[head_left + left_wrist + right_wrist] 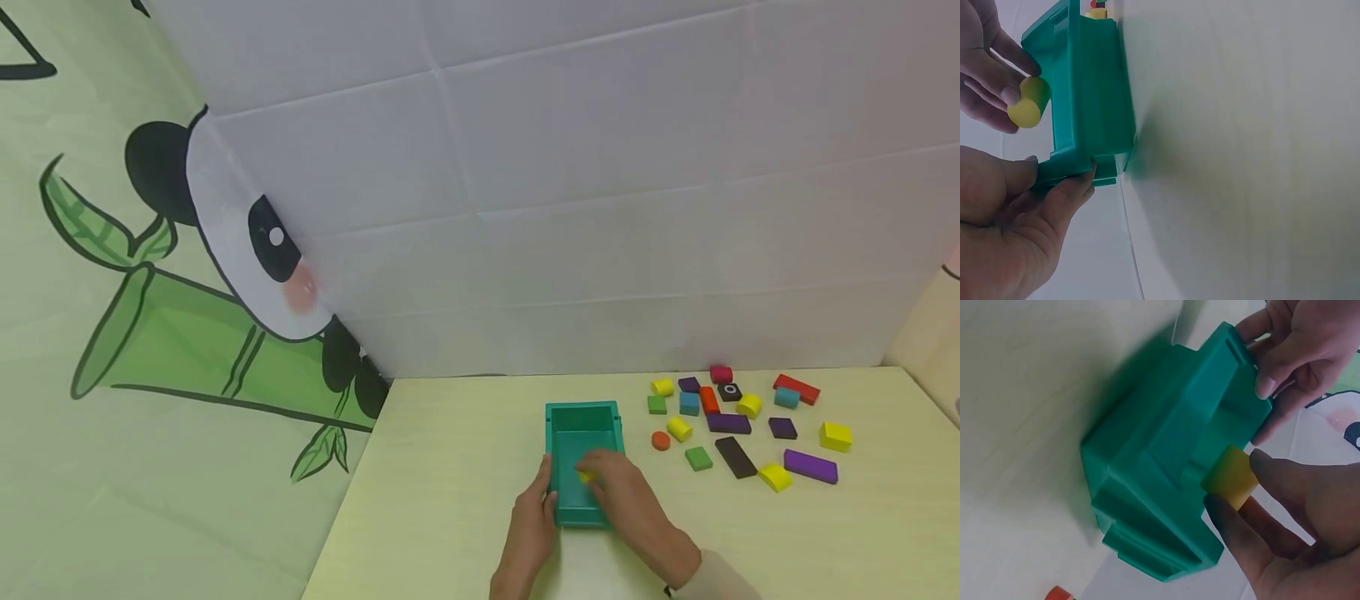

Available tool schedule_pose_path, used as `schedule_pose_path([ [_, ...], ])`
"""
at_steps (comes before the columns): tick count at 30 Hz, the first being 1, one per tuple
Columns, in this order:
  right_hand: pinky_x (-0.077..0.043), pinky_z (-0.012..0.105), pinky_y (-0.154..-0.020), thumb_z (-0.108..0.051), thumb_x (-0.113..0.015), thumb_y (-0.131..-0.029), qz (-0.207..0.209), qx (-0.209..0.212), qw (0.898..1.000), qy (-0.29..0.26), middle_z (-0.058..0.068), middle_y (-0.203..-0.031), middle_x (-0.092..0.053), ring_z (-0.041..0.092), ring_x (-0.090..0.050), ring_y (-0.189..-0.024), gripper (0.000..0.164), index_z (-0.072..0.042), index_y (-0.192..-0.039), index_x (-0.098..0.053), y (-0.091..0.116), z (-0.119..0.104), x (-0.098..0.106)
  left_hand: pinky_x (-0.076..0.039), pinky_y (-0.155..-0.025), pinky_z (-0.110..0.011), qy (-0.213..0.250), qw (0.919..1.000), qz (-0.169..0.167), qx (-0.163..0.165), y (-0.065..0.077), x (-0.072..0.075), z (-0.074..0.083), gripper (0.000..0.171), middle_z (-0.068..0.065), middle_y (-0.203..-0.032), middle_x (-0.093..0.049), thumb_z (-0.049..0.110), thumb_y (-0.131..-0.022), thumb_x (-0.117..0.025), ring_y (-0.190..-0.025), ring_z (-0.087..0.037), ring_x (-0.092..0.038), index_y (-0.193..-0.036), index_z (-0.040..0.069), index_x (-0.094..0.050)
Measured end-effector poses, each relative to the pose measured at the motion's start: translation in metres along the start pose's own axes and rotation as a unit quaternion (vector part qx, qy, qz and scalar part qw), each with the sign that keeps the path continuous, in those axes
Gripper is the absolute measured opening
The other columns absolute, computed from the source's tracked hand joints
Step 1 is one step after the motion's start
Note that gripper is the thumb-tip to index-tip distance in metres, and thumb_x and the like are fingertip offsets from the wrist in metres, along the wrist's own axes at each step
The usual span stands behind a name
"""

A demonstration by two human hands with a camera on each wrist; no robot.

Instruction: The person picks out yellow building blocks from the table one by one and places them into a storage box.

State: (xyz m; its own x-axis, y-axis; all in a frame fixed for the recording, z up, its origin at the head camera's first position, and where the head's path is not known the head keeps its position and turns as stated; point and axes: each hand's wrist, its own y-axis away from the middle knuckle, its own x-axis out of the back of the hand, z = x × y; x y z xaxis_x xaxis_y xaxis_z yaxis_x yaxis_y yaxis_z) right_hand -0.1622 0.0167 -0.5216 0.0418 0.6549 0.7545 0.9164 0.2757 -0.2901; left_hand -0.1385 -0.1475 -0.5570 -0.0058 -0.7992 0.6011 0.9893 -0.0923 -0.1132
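Observation:
A teal-green plastic bin (pixel 583 407) rests on the table. My left hand (pixel 531 529) grips its left side wall, with the thumb over the rim and the fingers outside, as the left wrist view shows. Over the bin's opening, my right hand (pixel 630 500) pinches a yellow cylinder block (pixel 1232 477) between thumb and fingertips. In the left wrist view, the round end of that cylinder faces the camera. The part of the bin's floor beneath my right hand is hidden in the head view.
Right of the bin lie several loose blocks, among them a yellow cylinder (pixel 679 429), an orange disc (pixel 661 441), a green block (pixel 698 458), a long dark block (pixel 736 457) and a purple bar (pixel 811 467). Behind the table hangs a white cloth (pixel 600 250).

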Motion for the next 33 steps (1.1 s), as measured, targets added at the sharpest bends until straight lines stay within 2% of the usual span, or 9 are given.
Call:
schedule_pose_path([
  [8, -0.049, 0.044, -0.087, -0.002, -0.072, -0.074, -0.022, 0.009, 1.0, -0.005, -0.002, -0.1, -0.063, 0.019, -0.053, -0.1, 0.025, -0.013, -0.096, -0.068, -0.003, -0.003, -0.011, -0.033, -0.103, -0.038, 0.002, 1.0, 0.002, 0.003, 0.0, -0.001, -0.001, 0.056, 0.003, -0.144, -0.027, 0.006, -0.095, -0.046, -0.124, -0.01, -0.028, -0.144, 0.018, -0.022],
  [14, -0.049, 0.042, -0.085, 0.001, -0.072, -0.073, -0.019, 0.019, 1.0, -0.016, -0.003, -0.094, -0.064, 0.018, -0.054, -0.095, 0.024, -0.011, -0.093, -0.068, -0.004, 0.0, -0.021, -0.035, -0.101, -0.04, 0.001, 0.9999, 0.012, -0.01, 0.0, -0.001, -0.001, 0.056, 0.001, -0.142, -0.03, 0.005, -0.094, -0.047, -0.123, -0.013, -0.031, -0.143, 0.017, -0.024],
  [25, -0.051, 0.039, -0.079, 0.002, -0.07, -0.073, -0.031, 0.03, 0.999, -0.027, -0.004, -0.089, -0.063, 0.016, -0.055, -0.088, 0.022, -0.01, -0.092, -0.067, -0.004, 0.006, -0.037, -0.035, -0.102, -0.04, 0.002, 0.9999, 0.01, -0.006, 0.0, -0.002, -0.001, 0.056, -0.001, -0.142, -0.031, 0.004, -0.094, -0.047, -0.123, -0.013, -0.031, -0.143, 0.016, -0.024],
  [33, -0.051, 0.041, -0.079, 0.004, -0.068, -0.074, -0.038, 0.021, 0.998, -0.035, -0.002, -0.089, -0.062, 0.018, -0.055, -0.088, 0.022, -0.008, -0.093, -0.065, -0.006, 0.001, -0.034, -0.035, -0.102, -0.04, 0.0, 0.9999, 0.011, -0.008, -0.001, -0.001, -0.001, 0.056, 0.0, -0.142, -0.031, 0.004, -0.094, -0.047, -0.123, -0.013, -0.031, -0.143, 0.017, -0.023],
])
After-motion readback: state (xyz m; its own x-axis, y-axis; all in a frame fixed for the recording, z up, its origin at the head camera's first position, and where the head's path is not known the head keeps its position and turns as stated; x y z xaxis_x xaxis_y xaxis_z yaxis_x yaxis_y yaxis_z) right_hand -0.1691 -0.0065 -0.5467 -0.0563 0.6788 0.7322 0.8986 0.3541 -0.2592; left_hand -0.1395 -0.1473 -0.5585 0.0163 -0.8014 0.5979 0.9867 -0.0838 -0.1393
